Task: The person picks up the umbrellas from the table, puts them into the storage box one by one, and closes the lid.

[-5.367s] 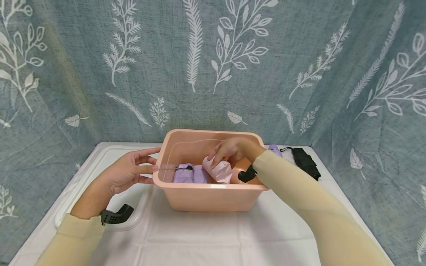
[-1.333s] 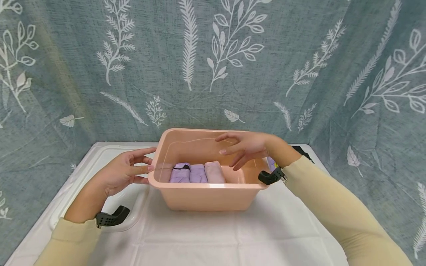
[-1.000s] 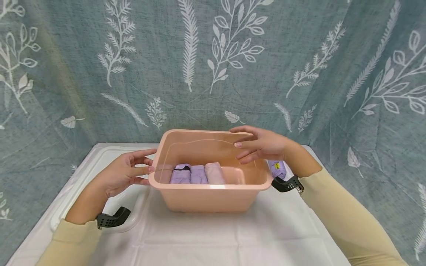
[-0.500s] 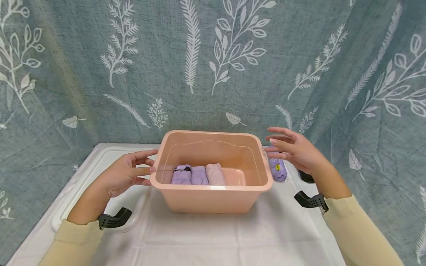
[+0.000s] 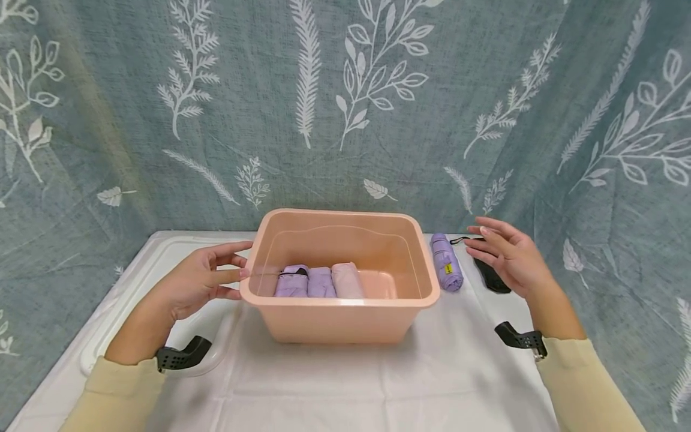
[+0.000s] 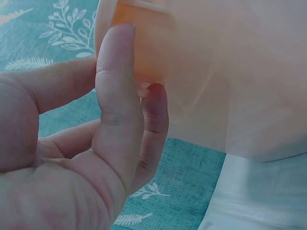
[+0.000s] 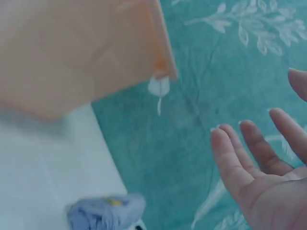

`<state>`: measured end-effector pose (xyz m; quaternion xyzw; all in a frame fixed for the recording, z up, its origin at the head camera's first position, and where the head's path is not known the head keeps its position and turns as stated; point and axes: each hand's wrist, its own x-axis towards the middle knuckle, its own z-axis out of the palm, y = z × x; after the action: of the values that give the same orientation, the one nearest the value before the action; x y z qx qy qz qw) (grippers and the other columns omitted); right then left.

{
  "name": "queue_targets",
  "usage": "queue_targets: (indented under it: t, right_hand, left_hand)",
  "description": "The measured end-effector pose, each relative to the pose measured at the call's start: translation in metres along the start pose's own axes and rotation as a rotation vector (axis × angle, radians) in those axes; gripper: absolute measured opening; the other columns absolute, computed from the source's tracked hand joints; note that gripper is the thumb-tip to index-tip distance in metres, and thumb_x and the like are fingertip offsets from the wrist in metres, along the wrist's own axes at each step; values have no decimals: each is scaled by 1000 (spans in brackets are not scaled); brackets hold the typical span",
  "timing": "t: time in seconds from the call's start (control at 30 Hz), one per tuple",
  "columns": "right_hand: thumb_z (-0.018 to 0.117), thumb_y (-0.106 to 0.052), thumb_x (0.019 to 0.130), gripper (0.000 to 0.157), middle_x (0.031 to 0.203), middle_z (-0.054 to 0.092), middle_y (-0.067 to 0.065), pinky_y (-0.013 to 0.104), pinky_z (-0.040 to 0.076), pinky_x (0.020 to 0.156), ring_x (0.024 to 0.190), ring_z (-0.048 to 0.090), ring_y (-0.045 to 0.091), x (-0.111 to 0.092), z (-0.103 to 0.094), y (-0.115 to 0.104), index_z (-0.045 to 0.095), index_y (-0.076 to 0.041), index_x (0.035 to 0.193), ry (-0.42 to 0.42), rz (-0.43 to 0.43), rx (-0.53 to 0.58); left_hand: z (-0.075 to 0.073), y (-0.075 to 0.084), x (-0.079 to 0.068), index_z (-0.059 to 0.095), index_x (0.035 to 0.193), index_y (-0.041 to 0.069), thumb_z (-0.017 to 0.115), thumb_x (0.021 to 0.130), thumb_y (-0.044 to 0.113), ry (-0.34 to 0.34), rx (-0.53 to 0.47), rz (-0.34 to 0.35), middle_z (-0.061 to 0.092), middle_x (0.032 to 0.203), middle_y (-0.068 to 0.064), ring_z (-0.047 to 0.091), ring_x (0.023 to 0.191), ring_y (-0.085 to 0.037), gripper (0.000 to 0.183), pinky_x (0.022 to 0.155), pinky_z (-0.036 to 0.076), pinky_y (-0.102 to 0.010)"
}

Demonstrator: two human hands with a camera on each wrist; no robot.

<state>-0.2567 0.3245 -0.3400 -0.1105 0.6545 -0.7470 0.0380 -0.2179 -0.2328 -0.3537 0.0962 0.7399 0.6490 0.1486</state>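
Note:
A peach plastic bin (image 5: 345,324) stands mid-table. Inside, side by side, lie a purple folded bundle (image 5: 292,283) with a black band, a second purple bundle (image 5: 321,283) and a pink rolled bundle (image 5: 348,281). My left hand (image 5: 202,279) touches the bin's left rim with relaxed fingertips, also seen close up in the left wrist view. My right hand (image 5: 510,255) hovers with spread fingers, holding nothing. Below and left of it are a black folding umbrella (image 5: 490,277), partly hidden by the hand, and a purple folding umbrella (image 5: 447,267) with a yellow label.
A white, rounded lid-like panel (image 5: 202,354) lies at the left under my left arm. White cloth (image 5: 308,384) covers the table. A blue-green leaf-patterned curtain (image 5: 259,108) hangs close behind the bin and along both sides.
The pink bundle, earlier in my right hand, now lies beside the purple ones in the bin. My right hand has let go and moved out rightwards over the black umbrella. My left hand stays put.

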Motion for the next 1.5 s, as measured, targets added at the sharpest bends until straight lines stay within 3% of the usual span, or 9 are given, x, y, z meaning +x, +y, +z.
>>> queue_targets:
  t: [0.27,0.57,0.7,0.83,0.93,1.03,1.27,1.5]
  right_hand:
    - [65,-21,101,32,113,71,-6,24,60,91,101,73,9,9,-29,25,60,-12,131,208,-65,-67]
    - [69,-24,99,19,103,69,-16,14,59,80,88,70,-2,32,-64,53,66,-19,118,409,-13,-197]
    - [66,-30,101,38,104,63,-20,11,56,81,90,64,-6,42,-74,64,63,-13,135,496,48,-399]
    - [61,-42,102,55,126,62,-1,27,53,97,108,60,8,49,-79,73,56,-11,147,559,124,-668]
    - [59,-44,103,56,141,58,16,45,49,106,123,56,27,53,-83,80,58,-8,145,564,171,-762]
    - [58,-41,103,53,143,56,22,53,47,107,129,52,38,54,-87,86,60,-6,142,555,206,-824]
    - [54,-41,105,53,156,43,27,63,36,117,144,37,47,53,-98,91,57,-4,144,488,301,-947]
    - [52,-40,106,53,159,34,31,66,32,118,146,32,52,53,-106,94,54,-6,146,396,369,-1003]
  left_hand:
    - [-1,0,0,31,159,0,70,96,5,7,-16,6,60,109,0,69,90,-9,75,75,64,-33]
    - [-2,0,-1,31,159,-1,70,95,4,25,-23,-3,61,108,1,69,89,-9,76,75,64,-33]
    - [-2,-1,-3,30,159,-2,70,95,3,24,-27,1,61,108,0,69,88,-10,75,75,64,-33]
    - [-1,0,-4,30,159,-2,69,95,2,25,-18,2,60,110,0,69,89,-10,76,74,64,-33]
    - [0,0,-4,28,160,-2,69,95,3,18,-14,3,59,111,0,69,89,-10,76,75,64,-33]
    - [1,1,-4,27,160,-2,68,95,2,11,-19,1,59,111,-1,68,90,-10,76,75,64,-33]
    - [1,3,-4,27,160,-1,68,96,3,-1,-17,-14,58,112,-2,68,91,-10,76,77,64,-34]
    - [0,1,-3,26,161,0,68,97,4,-14,-32,-17,58,113,-2,68,91,-11,76,76,64,-33]
